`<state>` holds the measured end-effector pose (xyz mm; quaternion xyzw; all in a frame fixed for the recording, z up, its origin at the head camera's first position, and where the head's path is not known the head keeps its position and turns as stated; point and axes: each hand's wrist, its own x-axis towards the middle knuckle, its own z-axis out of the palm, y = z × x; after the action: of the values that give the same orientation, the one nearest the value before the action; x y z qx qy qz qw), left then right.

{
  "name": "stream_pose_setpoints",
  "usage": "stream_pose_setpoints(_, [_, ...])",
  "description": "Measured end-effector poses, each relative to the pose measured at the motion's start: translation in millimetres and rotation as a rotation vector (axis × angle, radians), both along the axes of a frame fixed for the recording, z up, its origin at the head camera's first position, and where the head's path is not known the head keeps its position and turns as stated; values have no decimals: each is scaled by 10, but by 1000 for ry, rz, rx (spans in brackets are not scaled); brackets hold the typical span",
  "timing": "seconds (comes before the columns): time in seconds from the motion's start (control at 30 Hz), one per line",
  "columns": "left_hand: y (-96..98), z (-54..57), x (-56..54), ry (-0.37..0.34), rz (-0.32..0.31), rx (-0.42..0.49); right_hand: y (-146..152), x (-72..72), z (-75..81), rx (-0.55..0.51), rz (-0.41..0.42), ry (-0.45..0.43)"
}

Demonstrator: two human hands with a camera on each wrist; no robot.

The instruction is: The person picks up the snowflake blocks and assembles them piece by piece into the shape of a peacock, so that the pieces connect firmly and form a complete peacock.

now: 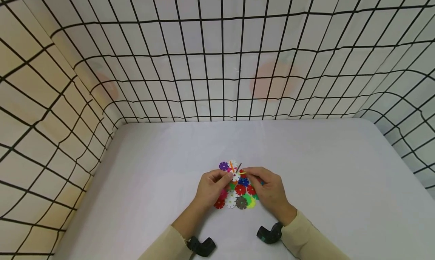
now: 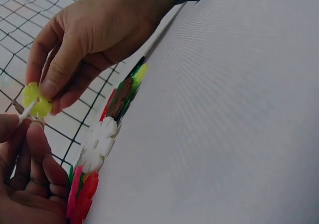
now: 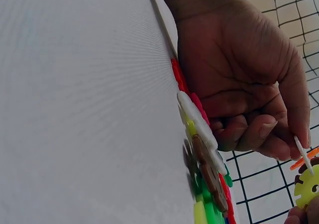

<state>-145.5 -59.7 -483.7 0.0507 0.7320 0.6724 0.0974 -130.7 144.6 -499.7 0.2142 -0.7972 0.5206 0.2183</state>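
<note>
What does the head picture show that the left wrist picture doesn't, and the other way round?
Only the head: a purple flower, a blue flower and two tan sleeves. Only the left wrist: the round face of the held yellow flower, which the head sees just edge-on. Both: the left hand, the right hand, the black net and the white table.

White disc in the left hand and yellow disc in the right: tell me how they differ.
Holder: the left hand pinches the white disc; the right hand pinches the yellow disc.
Pose: in the head view, the white disc shows its face while the yellow disc looks edge-on; the left wrist view reverses this.
Shared: both are flat with notched rims.
</note>
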Motion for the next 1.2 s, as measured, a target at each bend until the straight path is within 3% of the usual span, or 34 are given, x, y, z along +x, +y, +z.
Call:
stream_pose_setpoints(0.17, [3,-5,14,40,-21,5,-8,5,16,-12,-4,23])
stream_pose_setpoints(0.27, [12,-3,14,53,-28,26,-11,6,22,21,-28,-21])
stream_pose_setpoints(0.37, [17,-18,2,36,4,35,-12,-2,7,157,-92,-104])
stream_pose_setpoints(0.47, [13,-42,-15,-3,57,62,-7,-17,-16,362,-128,-186])
stream_pose_setpoints(0.6, [6,-60,-38,-52,103,172,-3,-30,-17,501,-114,-194])
stream_pose_setpoints(0.83, [-39,-36,-36,-64,57,314,-19,-33,-26,375,-130,-67])
stream_pose_setpoints(1.03, [-46,-57,-42,-61,32,289,-27,-26,-20,128,-92,-2])
stream_pose_setpoints(1.2, [-33,-67,-46,-45,-21,261,-36,-8,-13,73,-86,-26])
